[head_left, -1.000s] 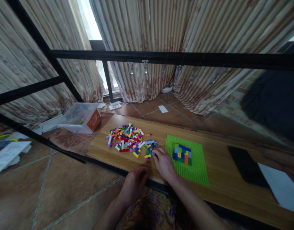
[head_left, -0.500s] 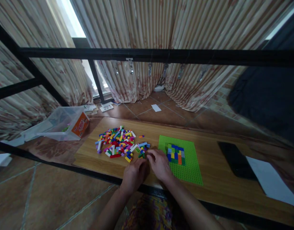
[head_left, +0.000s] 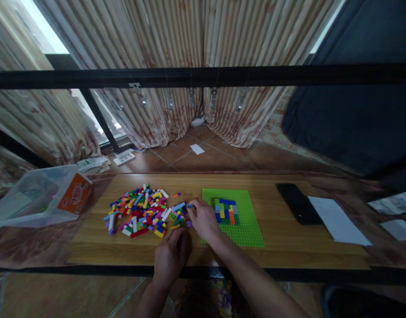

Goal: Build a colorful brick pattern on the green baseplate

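1. I look first at the blue block (head_left: 189,206). It is at the right side of the pile (head_left: 143,212), right by the fingertips of the right hand (head_left: 203,221).
2. The right hand is nearer to it than the left hand (head_left: 169,256). The right fingers point left and a bit far. They are bent, and I cannot tell if they pinch the block or are only next to it.
3. The block looks about square, so I see no long side to line up with. The light blue brick (head_left: 179,206) just left of it is long. It runs left to right, with its right end a bit farther.
4. A purple brick (head_left: 188,224) lies on the near side of the right fingertips. It is too small for me to tell its long way.
5. The left hand is curled up at the near side of the pile. I cannot tell if its fingers hold a brick.
6. The right hand covers part of the left edge of the green plate (head_left: 251,229). The patch of bricks (head_left: 222,213) on the plate is just right of that hand.
7. The loose bricks sit tight together, so I think fingers could bump the ones beside the block.
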### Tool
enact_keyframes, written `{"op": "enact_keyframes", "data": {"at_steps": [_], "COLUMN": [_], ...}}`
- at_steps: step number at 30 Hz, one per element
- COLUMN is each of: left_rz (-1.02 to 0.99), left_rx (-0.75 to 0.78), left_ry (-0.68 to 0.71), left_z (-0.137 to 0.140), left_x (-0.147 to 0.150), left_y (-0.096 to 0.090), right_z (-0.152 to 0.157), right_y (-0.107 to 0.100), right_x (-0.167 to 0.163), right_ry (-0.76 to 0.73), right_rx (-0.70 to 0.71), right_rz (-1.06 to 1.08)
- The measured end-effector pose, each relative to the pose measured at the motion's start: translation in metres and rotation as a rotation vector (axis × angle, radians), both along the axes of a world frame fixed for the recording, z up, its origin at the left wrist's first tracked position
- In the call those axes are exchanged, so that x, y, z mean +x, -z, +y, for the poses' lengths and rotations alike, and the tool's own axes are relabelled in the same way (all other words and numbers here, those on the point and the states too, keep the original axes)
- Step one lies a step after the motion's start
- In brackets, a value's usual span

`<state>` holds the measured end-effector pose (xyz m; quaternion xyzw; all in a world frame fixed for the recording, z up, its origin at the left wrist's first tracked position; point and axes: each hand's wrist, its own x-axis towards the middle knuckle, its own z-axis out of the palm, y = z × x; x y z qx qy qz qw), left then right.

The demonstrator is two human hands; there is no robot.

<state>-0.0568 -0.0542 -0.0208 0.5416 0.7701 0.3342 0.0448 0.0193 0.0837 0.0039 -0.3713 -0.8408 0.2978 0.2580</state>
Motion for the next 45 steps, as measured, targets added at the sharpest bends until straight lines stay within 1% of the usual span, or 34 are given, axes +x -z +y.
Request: {"op": "enact_keyframes", "data": {"at_steps": [4, 6, 8, 11, 14, 17, 20, 23, 26, 30, 35, 39, 45], "left_rz": [0.040, 0.065, 0.089, 0.120, 0.147, 0.166, 0.176, 0.176, 0.170, 0.176, 0.170, 0.160, 0.163], "left_rx": [-0.014, -0.011, 0.001, 0.012, 0.020, 0.043, 0.039, 0.029, 0.034, 0.033, 0.026, 0.025, 0.015], "left_ry": [-0.012, -0.017, -0.021, -0.027, -0.032, -0.038, -0.039, -0.042, -0.044, -0.053, -0.045, -0.050, -0.050], "left_z": [0.001, 0.002, 0.002, 0.003, 0.004, 0.004, 0.004, 0.004, 0.004, 0.004, 0.004, 0.004, 0.003], "left_x": [0.001, 0.001, 0.001, 0.001, 0.001, 0.001, 0.001, 0.001, 0.003, 0.004, 0.004, 0.004, 0.004], "left_y": [0.000, 0.000, 0.000, 0.001, 0.001, 0.002, 0.003, 0.004, 0.003, 0.002, 0.003, 0.004, 0.005], "right_z": [-0.009, -0.006, 0.002, 0.019, 0.036, 0.048, 0.058, 0.065, 0.069, 0.067, 0.061, 0.060, 0.068], "right_y": [-0.004, -0.001, 0.005, 0.014, 0.016, 0.013, 0.012, 0.015, 0.019, 0.022, 0.021, 0.020, 0.023], "right_x": [0.035, 0.058, 0.083, 0.113, 0.130, 0.131, 0.126, 0.121, 0.119, 0.118, 0.119, 0.121, 0.124], "right_ry": [0.050, 0.105, 0.201, 0.330, 0.360, 0.324, 0.255, 0.185, 0.129, 0.098, 0.151, 0.155, 0.179], "right_rx": [-0.245, -0.304, -0.279, -0.212, -0.094, 0.029, 0.117, 0.170, 0.194, 0.202, 0.156, 0.111, 0.080], "right_rz": [0.288, 0.382, 0.430, 0.421, 0.327, 0.236, 0.163, 0.070, -0.013, -0.016, 0.090, 0.160, 0.129]}}
